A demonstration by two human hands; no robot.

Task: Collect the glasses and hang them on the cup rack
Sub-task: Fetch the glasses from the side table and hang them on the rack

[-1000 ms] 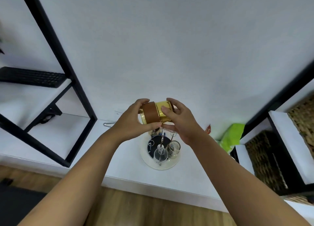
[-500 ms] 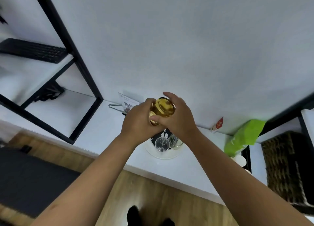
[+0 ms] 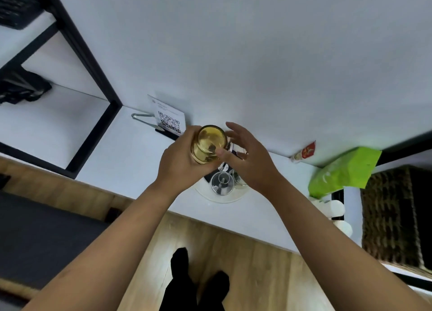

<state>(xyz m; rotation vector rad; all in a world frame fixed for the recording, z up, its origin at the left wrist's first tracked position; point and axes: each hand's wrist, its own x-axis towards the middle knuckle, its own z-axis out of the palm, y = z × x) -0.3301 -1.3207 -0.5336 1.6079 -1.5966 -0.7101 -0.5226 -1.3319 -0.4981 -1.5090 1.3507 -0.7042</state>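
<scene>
From the head camera, the left hand (image 3: pixel 181 162) grips an amber glass (image 3: pixel 208 144) from the side, fingers curled round its wall, holding it above the cup rack (image 3: pixel 221 189) with its round end turned up toward the camera. The right hand (image 3: pixel 249 157) sits just beside the glass, fingers spread and relaxed; its thumb tip appears to touch the glass's near edge, but the rest of the hand holds nothing. Below the hands, a clear glass (image 3: pixel 222 184) hangs on the rack, which stands on a round white base on the white counter (image 3: pixel 131 156). A second clear glass is partly hidden behind the right hand. On the counter to the left stand a QR-code card (image 3: pixel 168 118) and metal tongs (image 3: pixel 143 118); to the right lies a green packet (image 3: pixel 343 170), with a woven basket (image 3: pixel 390 217) beyond
</scene>
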